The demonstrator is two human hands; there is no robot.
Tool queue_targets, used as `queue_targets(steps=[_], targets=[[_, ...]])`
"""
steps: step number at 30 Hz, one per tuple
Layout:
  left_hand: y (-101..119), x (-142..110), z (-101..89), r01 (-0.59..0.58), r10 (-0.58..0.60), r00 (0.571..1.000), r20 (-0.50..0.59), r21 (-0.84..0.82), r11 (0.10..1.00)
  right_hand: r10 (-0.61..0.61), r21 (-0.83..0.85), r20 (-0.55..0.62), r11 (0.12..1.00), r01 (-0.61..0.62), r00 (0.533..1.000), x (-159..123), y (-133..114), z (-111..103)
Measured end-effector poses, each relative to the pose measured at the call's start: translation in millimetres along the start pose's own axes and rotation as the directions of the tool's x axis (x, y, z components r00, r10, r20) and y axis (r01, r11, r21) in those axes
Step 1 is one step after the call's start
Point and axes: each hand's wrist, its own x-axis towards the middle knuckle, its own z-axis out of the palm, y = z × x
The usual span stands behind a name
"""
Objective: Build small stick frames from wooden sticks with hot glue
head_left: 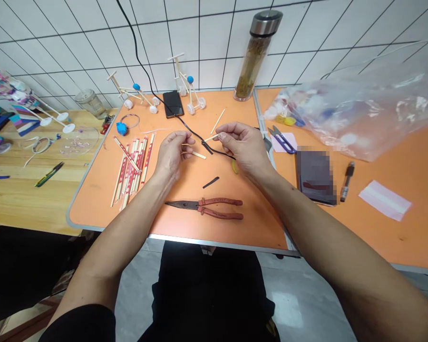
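Observation:
My left hand (174, 153) is closed over the orange table, with a short wooden stick (199, 155) jutting right from its fingertips. Between thumb and fingers, my right hand (243, 142) pinches another short wooden stick (210, 138) that points left. A black cable (189, 129) runs between the hands and passes under the right one. Near the right stick's tip lie dark strips (207, 147). One more loose stick (218, 121) rests just beyond the right hand. Red-handled needle-nose pliers (214, 208) and a black strip (210, 182) lie closer to me.
Chopsticks in red wrappers (133, 166) lie left of my left hand. Two wheeled stick models (137, 95) and a phone (173, 104) sit at the back, with a tall bottle (257, 57). Rightward are thread snips (283, 139), a dark notebook (316, 175), a pen (347, 180) and a plastic bag (356, 114).

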Motion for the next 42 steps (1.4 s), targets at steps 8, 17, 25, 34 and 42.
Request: queue_targets(steps=[8,17,25,34,42], targets=[[-4.3,2.9,-7.6,-0.253,0.228,0.966,0.121,0.269,0.929,-0.027,-0.119,0.067,0.992,0.035,0.997,-3.7,-2.5,1.7],[-5.9,0.3,-8.0,-0.343,0.226,0.921,0.318,0.382,0.858,-0.042,-0.235,0.195,0.968,0.089,0.980,-6.5,-2.1,3.8],[-5.2,0.5,-10.9,-0.287,0.134,0.929,0.346,0.440,0.851,-0.039,-0.238,0.151,0.968,0.075,0.988,-6.3,8.5,7.0],[1.5,2.3,-10.6,-0.066,-0.053,0.961,0.271,0.411,0.909,-0.003,-0.256,0.197,0.965,0.054,0.980,-7.2,3.1,4.2],[-1.6,5.3,-11.7,0.008,-0.125,0.958,0.259,0.410,0.912,-0.023,-0.314,0.227,0.945,0.096,0.974,-7.5,6.4,4.7]])
